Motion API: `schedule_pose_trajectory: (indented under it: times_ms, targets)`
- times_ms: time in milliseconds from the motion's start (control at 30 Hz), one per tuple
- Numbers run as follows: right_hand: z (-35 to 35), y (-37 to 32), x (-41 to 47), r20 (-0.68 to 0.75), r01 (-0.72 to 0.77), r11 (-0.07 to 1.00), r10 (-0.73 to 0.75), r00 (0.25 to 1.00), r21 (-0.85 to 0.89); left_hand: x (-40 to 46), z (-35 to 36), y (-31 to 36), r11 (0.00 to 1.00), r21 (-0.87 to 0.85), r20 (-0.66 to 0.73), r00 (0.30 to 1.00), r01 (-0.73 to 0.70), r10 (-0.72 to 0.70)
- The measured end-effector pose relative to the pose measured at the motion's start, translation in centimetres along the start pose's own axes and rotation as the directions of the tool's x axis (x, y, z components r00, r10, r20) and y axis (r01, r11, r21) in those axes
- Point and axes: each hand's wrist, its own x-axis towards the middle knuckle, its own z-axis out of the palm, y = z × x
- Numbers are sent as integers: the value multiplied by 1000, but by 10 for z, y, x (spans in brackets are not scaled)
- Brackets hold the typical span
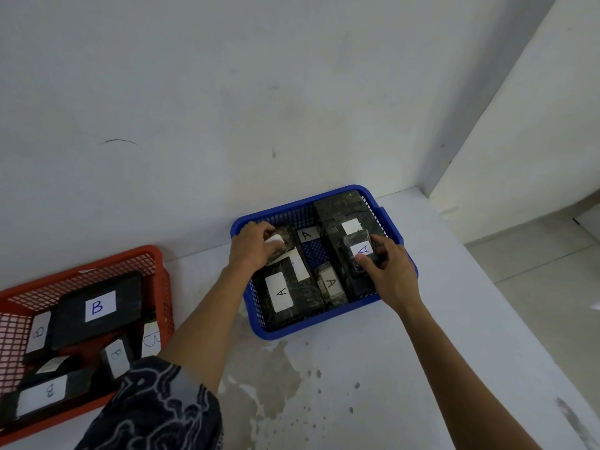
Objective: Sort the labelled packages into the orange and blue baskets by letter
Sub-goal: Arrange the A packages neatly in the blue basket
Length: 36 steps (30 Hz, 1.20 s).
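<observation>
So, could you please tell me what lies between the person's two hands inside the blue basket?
In the head view, between the left hand and right hand lie black wrapped packages labelled A and bare blue plastic basket floor.

A white wall point(227, 92) with scuff marks backs a white, stained countertop point(373, 368). At right, a second wall point(535, 108) meets pale floor tiles point(545, 261).

Blue basket point(394, 230), orange basket point(159, 254)
</observation>
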Motion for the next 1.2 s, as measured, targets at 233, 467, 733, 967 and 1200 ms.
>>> schedule_pose_trajectory:
  times_ms: [233,467,733,967,1200]
  targets:
    - [0,-1,-1,-15,5,1000,-5,1000,0,14,-7,8,915,-396,-65,992,75,-109]
    - [0,1,-1,2,-7,1000,7,1000,28,14,14,30,707,-683,20,973,182,-231]
    - [-1,3,-2,11,-9,1000,9,1000,26,17,39,44,940,-339,-45,997,46,-65]
    - [0,3,-2,12,-3,1000,3,1000,26,31,44,33,978,205,2,999,-35,35]
    - [0,2,-3,19,-22,1000,22,1000,2,17,24,16,979,-192,0,998,-63,64]
